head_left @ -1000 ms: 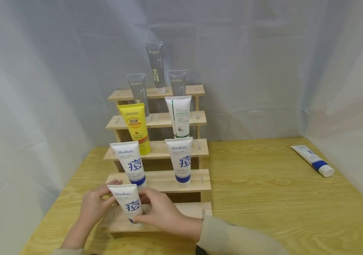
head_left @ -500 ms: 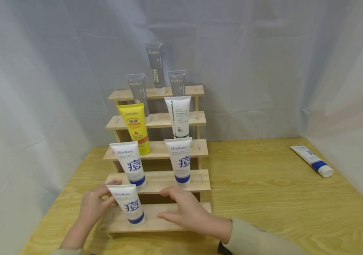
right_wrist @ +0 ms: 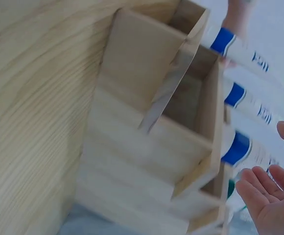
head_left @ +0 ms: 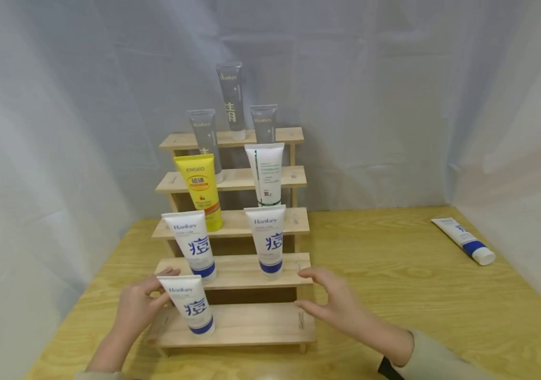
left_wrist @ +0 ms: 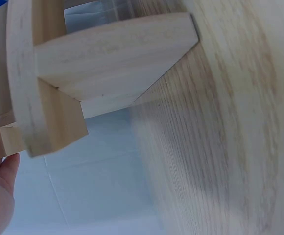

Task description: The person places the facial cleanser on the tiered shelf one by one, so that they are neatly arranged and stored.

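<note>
A white squeeze tube with a blue band (head_left: pixel 192 306) stands cap down on the left of the lowest step of a wooden tiered display stand (head_left: pixel 256 324). My left hand (head_left: pixel 136 302) holds the left end of the stand's second step, just behind that tube; its fingertips are partly hidden. In the left wrist view, its thumb (left_wrist: pixel 9 171) touches the wood. To the right of the stand, my right hand (head_left: pixel 341 306) holds nothing, with thumb and fingers apart. Two more white-and-blue tubes, a left one (head_left: pixel 193 248) and a right one (head_left: pixel 268 243), stand on the second step.
Higher up stand a yellow tube (head_left: pixel 202 190), a white tube with green print (head_left: pixel 267 171) and several grey tubes (head_left: pixel 233 97). Another white-and-blue tube (head_left: pixel 462 240) lies on the wooden table (head_left: pixel 394 253) at right. Pale curtains (head_left: pixel 375 105) hang behind.
My right hand has let go of the front tube and moved right, past the stand's right end. The tube stands where it was released. My left hand has stayed in place.
</note>
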`<move>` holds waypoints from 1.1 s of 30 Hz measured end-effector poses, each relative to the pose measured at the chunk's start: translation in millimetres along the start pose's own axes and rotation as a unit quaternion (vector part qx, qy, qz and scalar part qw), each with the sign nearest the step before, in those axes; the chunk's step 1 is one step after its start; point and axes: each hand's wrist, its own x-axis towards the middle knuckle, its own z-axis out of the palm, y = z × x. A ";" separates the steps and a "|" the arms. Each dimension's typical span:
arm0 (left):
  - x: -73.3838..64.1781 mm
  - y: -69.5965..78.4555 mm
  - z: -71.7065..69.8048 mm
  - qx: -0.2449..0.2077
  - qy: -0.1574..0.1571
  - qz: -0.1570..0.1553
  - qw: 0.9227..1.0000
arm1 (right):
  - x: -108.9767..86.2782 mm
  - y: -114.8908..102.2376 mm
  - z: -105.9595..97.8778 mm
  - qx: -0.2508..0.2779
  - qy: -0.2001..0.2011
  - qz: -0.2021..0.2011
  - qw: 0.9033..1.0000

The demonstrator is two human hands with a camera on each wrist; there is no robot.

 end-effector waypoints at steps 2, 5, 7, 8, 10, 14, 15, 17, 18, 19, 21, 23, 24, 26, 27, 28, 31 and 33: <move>-0.1 -0.7 -0.4 0.000 -0.002 -0.003 1.000 | -3.8 8.2 -8.7 -0.022 0.013 0.016 1.000; -0.4 -0.8 -0.8 0.001 -0.002 -0.002 1.000 | -9.3 20.9 -21.0 -0.038 0.023 0.056 0.997; -0.7 -0.5 -1.0 0.001 -0.001 0.000 1.000 | -12.8 29.0 -29.3 -0.048 0.028 0.087 0.995; -0.8 -0.3 -1.1 0.001 0.000 0.001 1.000 | -14.7 33.4 -33.3 -0.053 0.030 0.100 0.993; -1.0 0.4 -1.4 0.001 0.001 0.002 1.000 | -18.0 42.3 -41.3 -0.062 0.037 0.116 0.991; -0.8 1.9 -1.7 0.002 0.001 0.000 1.000 | -24.3 60.4 -57.0 -0.088 0.053 0.129 0.986; -0.7 2.4 -1.8 0.003 0.001 0.000 1.000 | -25.6 64.8 -60.8 -0.095 0.058 0.129 0.985; -0.3 3.3 -2.0 0.003 0.002 0.001 1.000 | -28.2 73.5 -68.1 -0.112 0.070 0.130 0.983; -0.2 3.9 -2.2 0.003 0.003 0.002 1.000 | -29.1 77.4 -71.8 -0.117 0.075 0.134 0.981; 0.0 4.4 -2.5 0.002 0.003 0.004 1.000 | -30.2 81.6 -75.4 -0.120 0.080 0.139 0.980; 0.3 5.2 -3.1 0.003 0.005 0.006 1.000 | -32.1 89.5 -82.7 -0.119 0.089 0.153 0.977; 0.4 5.1 -3.2 0.003 0.007 0.010 1.000 | -34.2 97.7 -89.9 -0.114 0.095 0.176 0.973; 0.5 5.0 -3.3 0.004 0.008 0.011 1.000 | -35.3 101.9 -93.6 -0.112 0.097 0.189 0.971; 0.8 4.8 -3.3 0.006 0.008 0.013 1.000 | -37.8 110.5 -101.0 -0.108 0.100 0.211 0.966; 0.9 4.9 -3.3 0.007 0.008 0.014 1.000 | -38.9 114.5 -104.7 -0.105 0.102 0.221 0.964; 1.1 4.9 -3.4 0.007 0.009 0.015 1.000 | -40.2 118.8 -108.4 -0.102 0.102 0.227 0.963; 1.4 6.2 -3.7 0.006 0.008 0.014 1.000 | -44.3 131.1 -118.3 -0.115 0.112 0.236 0.958; 1.6 6.8 -3.8 0.006 0.007 0.013 1.000 | -47.3 139.1 -124.4 -0.135 0.121 0.238 0.954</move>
